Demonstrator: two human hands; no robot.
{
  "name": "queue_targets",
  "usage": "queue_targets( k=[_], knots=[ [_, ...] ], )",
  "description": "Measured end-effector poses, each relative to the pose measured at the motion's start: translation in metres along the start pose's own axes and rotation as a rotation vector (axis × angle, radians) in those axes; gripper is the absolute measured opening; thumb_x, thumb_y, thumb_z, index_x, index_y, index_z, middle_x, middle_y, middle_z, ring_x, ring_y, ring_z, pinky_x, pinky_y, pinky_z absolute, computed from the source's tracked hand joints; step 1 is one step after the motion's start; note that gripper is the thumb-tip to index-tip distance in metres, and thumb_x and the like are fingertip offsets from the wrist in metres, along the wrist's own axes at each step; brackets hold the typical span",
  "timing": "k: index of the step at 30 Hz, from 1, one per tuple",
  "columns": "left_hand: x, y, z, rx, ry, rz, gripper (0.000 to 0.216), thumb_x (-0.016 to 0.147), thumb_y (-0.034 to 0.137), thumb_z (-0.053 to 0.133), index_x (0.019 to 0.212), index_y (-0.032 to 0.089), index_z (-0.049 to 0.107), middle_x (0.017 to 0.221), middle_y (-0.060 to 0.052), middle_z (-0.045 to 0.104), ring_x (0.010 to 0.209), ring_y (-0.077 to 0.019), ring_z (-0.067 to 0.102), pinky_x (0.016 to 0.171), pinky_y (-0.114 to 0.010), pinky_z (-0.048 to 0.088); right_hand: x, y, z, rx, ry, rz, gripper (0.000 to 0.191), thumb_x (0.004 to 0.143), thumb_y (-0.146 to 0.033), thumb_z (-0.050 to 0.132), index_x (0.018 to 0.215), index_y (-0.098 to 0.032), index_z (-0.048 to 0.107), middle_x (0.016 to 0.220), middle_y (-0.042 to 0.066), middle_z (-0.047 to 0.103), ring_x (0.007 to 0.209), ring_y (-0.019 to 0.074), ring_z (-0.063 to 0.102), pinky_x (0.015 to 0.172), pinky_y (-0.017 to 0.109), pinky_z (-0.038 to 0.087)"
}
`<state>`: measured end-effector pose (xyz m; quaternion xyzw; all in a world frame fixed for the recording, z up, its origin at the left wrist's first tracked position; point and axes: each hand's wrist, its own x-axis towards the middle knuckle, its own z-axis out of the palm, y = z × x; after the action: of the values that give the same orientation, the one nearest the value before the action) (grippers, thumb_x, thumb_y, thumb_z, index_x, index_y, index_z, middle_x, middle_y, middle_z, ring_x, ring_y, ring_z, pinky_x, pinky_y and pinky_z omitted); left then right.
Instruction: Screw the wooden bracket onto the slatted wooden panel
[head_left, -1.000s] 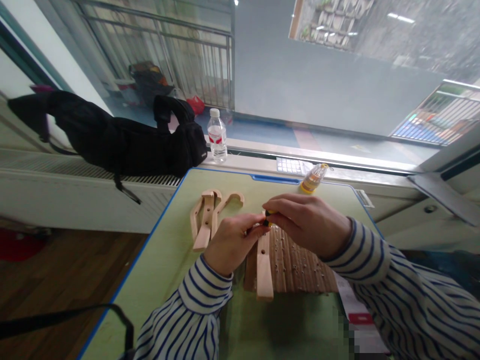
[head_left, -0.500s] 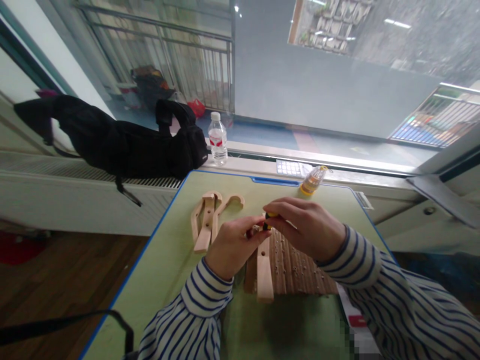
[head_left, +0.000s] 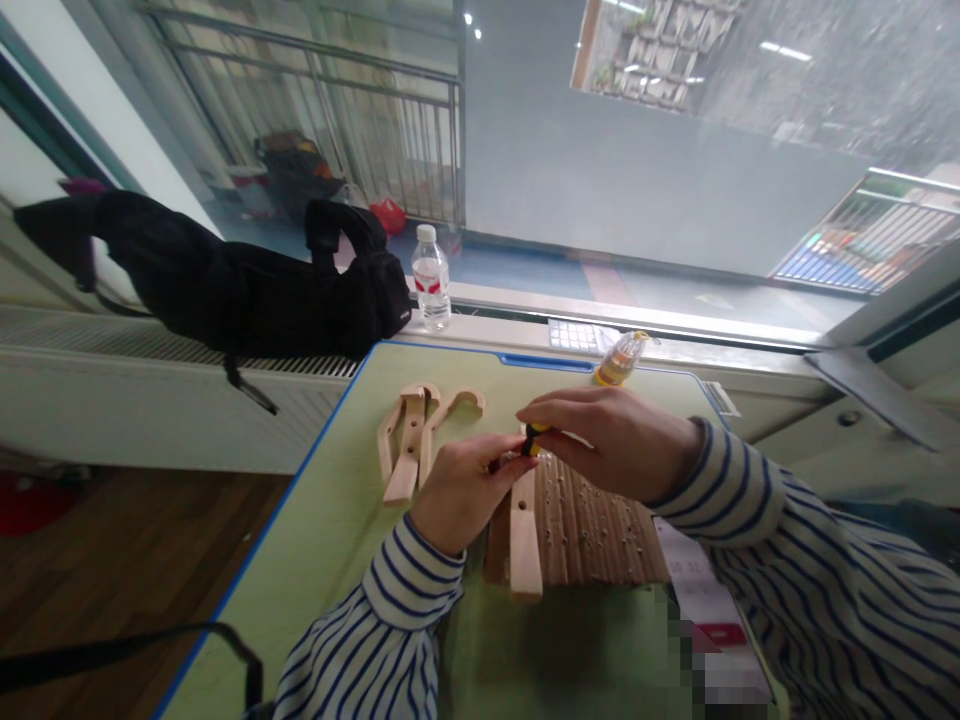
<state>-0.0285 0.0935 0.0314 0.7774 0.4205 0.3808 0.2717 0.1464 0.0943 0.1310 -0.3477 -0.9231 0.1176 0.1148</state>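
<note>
Over the brown board my right hand pinches the top of a small screwdriver with a yellow-and-black handle. My left hand closes its thumb and fingers around the lower part of the same handle, and the tip is hidden. Beneath my fingers lies a pale wooden hook piece with a hole in it; its far end is covered by my hands. It rests along the left side of the ridged brown board, which is dotted with many small holes. Several similar wooden hooks lie left of my left hand.
Behind my right hand stands a clear bottle with a yellow base. A water bottle and a black bag are on the sill beyond the green table. Printed paper lies by my right sleeve.
My right wrist has turned slightly and its fingers have shifted on the screwdriver, with the handle turned a little. The whole view has drifted slightly; the left hand keeps its grip.
</note>
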Motion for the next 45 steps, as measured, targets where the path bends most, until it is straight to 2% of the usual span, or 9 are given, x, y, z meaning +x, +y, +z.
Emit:
queue_targets(
  k=[5,13,17,24,28,35,40,42,45],
  knots=[
    [-0.0001,0.0016,0.0007,-0.001,-0.011,-0.002,0.02,0.079,0.029,0.061,0.096,0.021,0.068,0.075,0.001,0.069,0.059,-0.0106,0.057,0.059,-0.022,0.046,0.0009,0.0015,-0.0029,-0.014,-0.036,0.019,0.022,0.088,-0.021,0.041,0.1,-0.017,0.059,0.086,0.005,0.064,0.079,0.0135,0.057,0.068,0.027,0.04],
    [-0.0004,0.0012,0.0012,-0.077,-0.055,0.014,0.021,0.082,0.027,0.058,0.1,0.021,0.066,0.089,-0.001,0.07,0.077,-0.0136,0.062,0.07,-0.023,0.048,0.0009,0.0006,-0.0071,-0.074,-0.103,0.04,0.021,0.087,-0.024,0.042,0.097,-0.017,0.059,0.083,0.004,0.062,0.075,0.0127,0.055,0.065,0.026,0.036],
    [-0.0006,0.0005,0.0011,-0.094,-0.069,0.022,0.02,0.083,0.027,0.056,0.1,0.021,0.066,0.092,-0.001,0.07,0.081,-0.0141,0.063,0.071,-0.023,0.049,0.0032,-0.002,-0.0089,-0.124,-0.141,0.059,0.02,0.087,-0.024,0.041,0.089,-0.016,0.059,0.078,0.004,0.061,0.072,0.0127,0.054,0.064,0.026,0.035],
    [-0.0001,0.0006,0.0008,-0.106,-0.087,0.03,0.023,0.084,0.026,0.054,0.104,0.021,0.065,0.095,-0.003,0.069,0.083,-0.0152,0.063,0.072,-0.025,0.05,0.0018,-0.0005,-0.0044,-0.102,-0.103,0.064,0.021,0.087,-0.027,0.04,0.086,-0.016,0.059,0.074,0.003,0.059,0.068,0.0118,0.052,0.062,0.026,0.034],
    [-0.0007,0.001,0.0015,-0.088,-0.066,0.028,0.024,0.084,0.026,0.054,0.104,0.021,0.065,0.097,-0.003,0.069,0.082,-0.0146,0.062,0.072,-0.024,0.049,0.0012,0.0005,-0.0028,-0.103,-0.091,0.073,0.023,0.088,-0.028,0.04,0.089,-0.016,0.059,0.076,0.004,0.06,0.069,0.0124,0.053,0.062,0.027,0.035],
    [-0.0018,0.0021,0.0026,0.015,0.007,0.016,0.022,0.078,0.031,0.062,0.096,0.02,0.068,0.074,0.0,0.069,0.06,-0.0104,0.057,0.061,-0.022,0.047,0.0015,-0.0013,-0.0036,-0.124,-0.075,0.085,0.024,0.088,-0.029,0.04,0.093,-0.015,0.06,0.078,0.005,0.062,0.071,0.013,0.055,0.065,0.027,0.038],
    [-0.0015,0.0017,0.0021,-0.029,0.004,0.017,0.021,0.08,0.03,0.06,0.097,0.021,0.067,0.08,-0.001,0.07,0.066,-0.0114,0.06,0.063,-0.022,0.047,-0.0034,0.0005,-0.0039,-0.095,0.043,0.039,0.035,0.084,-0.026,0.048,0.117,-0.015,0.052,0.102,0.009,0.063,0.086,0.0157,0.059,0.073,0.029,0.043],
    [-0.0014,0.0013,0.002,-0.037,-0.007,0.023,0.02,0.081,0.03,0.06,0.096,0.021,0.067,0.085,-0.001,0.07,0.07,-0.012,0.061,0.064,-0.022,0.047,-0.0043,0.0011,-0.0037,-0.076,0.048,0.011,0.035,0.084,-0.022,0.047,0.119,-0.015,0.051,0.109,0.009,0.062,0.093,0.0161,0.058,0.076,0.029,0.044],
    [-0.0016,0.0004,0.0025,-0.027,-0.009,0.019,0.019,0.08,0.03,0.06,0.096,0.021,0.068,0.082,0.0,0.07,0.067,-0.0115,0.06,0.063,-0.022,0.047,-0.003,0.0018,-0.0026,-0.052,-0.008,-0.02,0.031,0.084,-0.018,0.045,0.114,-0.016,0.055,0.107,0.008,0.062,0.096,0.0164,0.057,0.077,0.029,0.044]
  ],
)
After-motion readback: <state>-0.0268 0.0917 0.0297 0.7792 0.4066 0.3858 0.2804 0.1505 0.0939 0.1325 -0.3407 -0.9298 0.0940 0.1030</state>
